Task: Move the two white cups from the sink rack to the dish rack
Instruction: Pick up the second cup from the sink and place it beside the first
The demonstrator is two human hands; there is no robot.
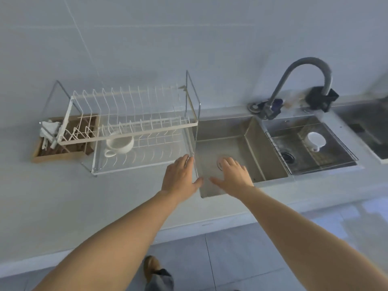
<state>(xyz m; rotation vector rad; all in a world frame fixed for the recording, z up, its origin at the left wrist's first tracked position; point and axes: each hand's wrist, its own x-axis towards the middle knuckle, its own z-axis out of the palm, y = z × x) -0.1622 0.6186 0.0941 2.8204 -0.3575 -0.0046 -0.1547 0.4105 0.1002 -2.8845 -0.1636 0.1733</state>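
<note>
One white cup (120,144) lies on the lower tier of the dish rack (134,124), at about nine o'clock from the hands. It is wide and shallow, tipped on its side with the handle loop pointing down toward the near edge; the upper tier's front bar crosses in front of its rim. The second white cup (316,140) sits in the sink rack (310,143), a wire basket over the right-hand basin at about two o'clock. It too is tilted, its pale inside facing the camera, with a small handle at its lower edge. How it rests on the wires is hard to make out, as that basin is dark and blurred.

The dish rack is a white two-tier wire frame with clear panels. Behind its left end a wooden tray (63,141) holds white items too indistinct to name. The left basin of the sink (233,148) is bare steel, and its drain is partly hidden by the right hand. A curved grey faucet (304,80) arches at one o'clock, with dark objects at its base that cannot be identified.

Both forearms reach forward from the lower edge over the pale worktop (63,196). The left hand (180,177) is flat and spread, palm down, holding nothing, its fingertips at the dish rack's near right corner. The right hand (233,175) is likewise spread and empty, hovering over the left basin, thumb pointing toward the other hand. A brown shoe (151,267) shows on the floor at six o'clock.
</note>
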